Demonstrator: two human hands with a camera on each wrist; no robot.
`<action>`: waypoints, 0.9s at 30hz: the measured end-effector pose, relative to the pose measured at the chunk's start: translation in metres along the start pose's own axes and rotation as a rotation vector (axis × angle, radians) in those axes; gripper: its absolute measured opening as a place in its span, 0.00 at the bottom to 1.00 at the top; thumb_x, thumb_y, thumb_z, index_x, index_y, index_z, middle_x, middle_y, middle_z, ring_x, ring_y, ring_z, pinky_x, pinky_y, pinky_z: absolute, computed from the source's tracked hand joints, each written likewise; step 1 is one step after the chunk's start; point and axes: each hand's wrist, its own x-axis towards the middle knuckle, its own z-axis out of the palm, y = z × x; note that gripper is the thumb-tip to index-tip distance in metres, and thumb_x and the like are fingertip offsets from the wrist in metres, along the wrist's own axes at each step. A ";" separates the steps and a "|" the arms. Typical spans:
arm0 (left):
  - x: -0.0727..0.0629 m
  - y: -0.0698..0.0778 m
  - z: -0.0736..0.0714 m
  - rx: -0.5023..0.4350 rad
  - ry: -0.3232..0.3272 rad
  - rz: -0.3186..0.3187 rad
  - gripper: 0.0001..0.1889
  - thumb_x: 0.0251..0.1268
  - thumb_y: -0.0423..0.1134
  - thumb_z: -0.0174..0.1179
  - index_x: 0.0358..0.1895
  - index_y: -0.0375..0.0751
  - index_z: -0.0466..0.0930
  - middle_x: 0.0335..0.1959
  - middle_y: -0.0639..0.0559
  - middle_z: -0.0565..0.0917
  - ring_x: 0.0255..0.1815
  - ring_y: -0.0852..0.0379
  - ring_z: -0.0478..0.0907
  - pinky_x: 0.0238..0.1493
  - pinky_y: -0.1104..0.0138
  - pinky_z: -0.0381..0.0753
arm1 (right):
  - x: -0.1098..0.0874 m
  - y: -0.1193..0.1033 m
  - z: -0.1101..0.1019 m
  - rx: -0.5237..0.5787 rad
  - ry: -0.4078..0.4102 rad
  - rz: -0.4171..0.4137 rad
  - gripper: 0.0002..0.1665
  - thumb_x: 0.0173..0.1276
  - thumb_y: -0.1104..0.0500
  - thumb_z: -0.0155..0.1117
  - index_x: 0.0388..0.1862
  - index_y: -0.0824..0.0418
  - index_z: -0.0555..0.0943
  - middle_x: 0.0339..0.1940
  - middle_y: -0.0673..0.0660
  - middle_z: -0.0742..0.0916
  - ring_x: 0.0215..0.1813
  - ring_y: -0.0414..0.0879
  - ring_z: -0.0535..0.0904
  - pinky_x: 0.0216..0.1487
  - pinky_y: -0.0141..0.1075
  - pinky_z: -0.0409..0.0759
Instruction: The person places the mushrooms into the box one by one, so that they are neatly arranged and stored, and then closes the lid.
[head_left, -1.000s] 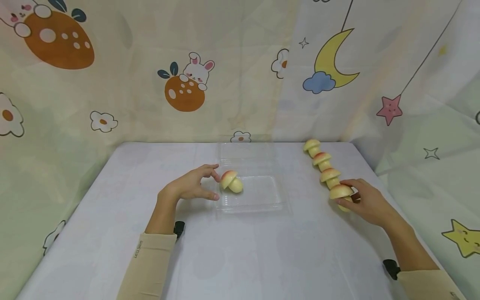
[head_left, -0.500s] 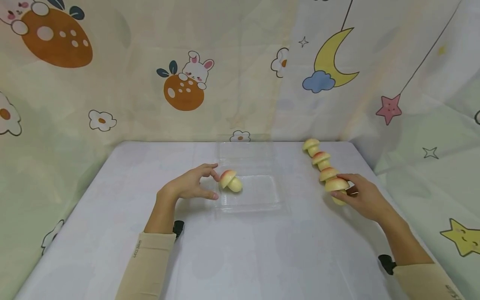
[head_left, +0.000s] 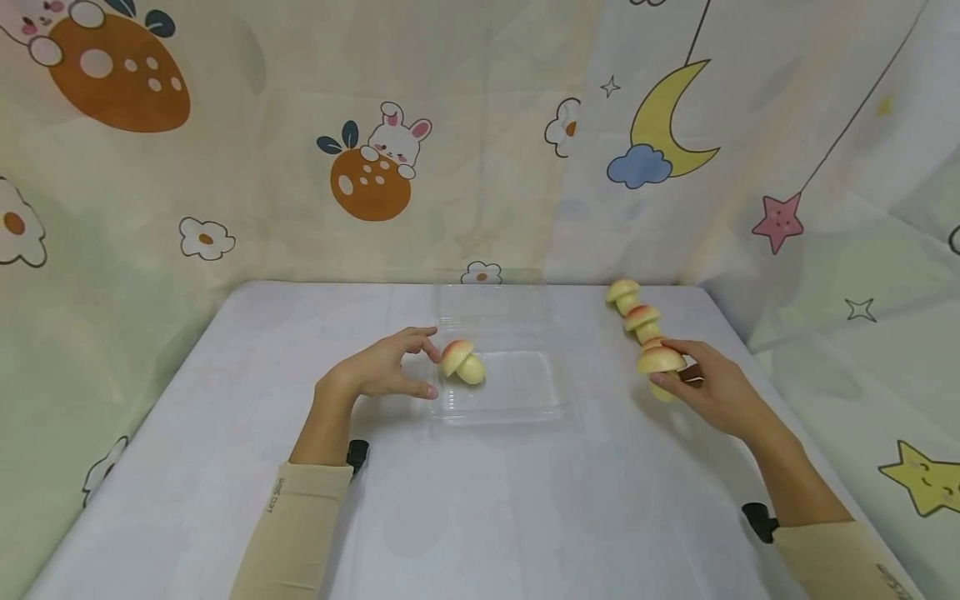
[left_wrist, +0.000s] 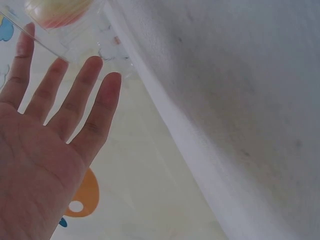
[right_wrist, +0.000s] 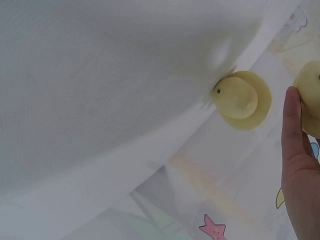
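Note:
My right hand (head_left: 716, 392) grips a toy mushroom (head_left: 660, 360) with a pale yellow cap and stem, thumb at its front. In the right wrist view the held mushroom (right_wrist: 311, 92) is cut off by the frame edge, above the table. Behind it a row of similar mushrooms (head_left: 642, 319) runs to the back; the closest is mostly hidden. At the left side of a clear plastic box (head_left: 525, 383), my left hand (head_left: 386, 367) holds its fingers spread, fingertips close to the wall. One red-tinged mushroom (head_left: 463, 363) lies tilted inside, near those fingertips.
The box's clear lid (head_left: 491, 302) is folded back toward the rear of the white-covered table (head_left: 495, 508). A printed cloth (head_left: 480, 142) hangs behind the table and along its sides.
The right hand has carried its mushroom up and to the left, over the front of the row, uncovering table where it was. The left hand stays in place.

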 end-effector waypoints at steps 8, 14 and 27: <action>0.002 -0.002 0.001 0.007 -0.002 -0.003 0.28 0.53 0.52 0.79 0.56 0.48 0.81 0.84 0.52 0.56 0.77 0.41 0.63 0.75 0.39 0.61 | 0.006 -0.005 0.005 0.055 0.019 -0.018 0.35 0.72 0.51 0.70 0.72 0.62 0.72 0.62 0.65 0.81 0.47 0.58 0.86 0.38 0.29 0.83; 0.001 -0.002 0.001 0.006 -0.002 -0.006 0.29 0.53 0.54 0.79 0.55 0.48 0.81 0.84 0.51 0.56 0.77 0.40 0.63 0.75 0.38 0.60 | 0.012 -0.009 0.013 0.122 0.033 -0.054 0.34 0.71 0.55 0.71 0.72 0.63 0.72 0.60 0.63 0.82 0.45 0.41 0.85 0.40 0.27 0.83; 0.001 -0.001 0.000 0.007 -0.002 -0.004 0.30 0.52 0.56 0.79 0.56 0.49 0.81 0.84 0.51 0.56 0.77 0.41 0.63 0.75 0.39 0.60 | 0.025 -0.017 0.026 0.206 0.083 -0.156 0.32 0.68 0.63 0.73 0.69 0.61 0.75 0.56 0.58 0.83 0.47 0.35 0.81 0.45 0.22 0.80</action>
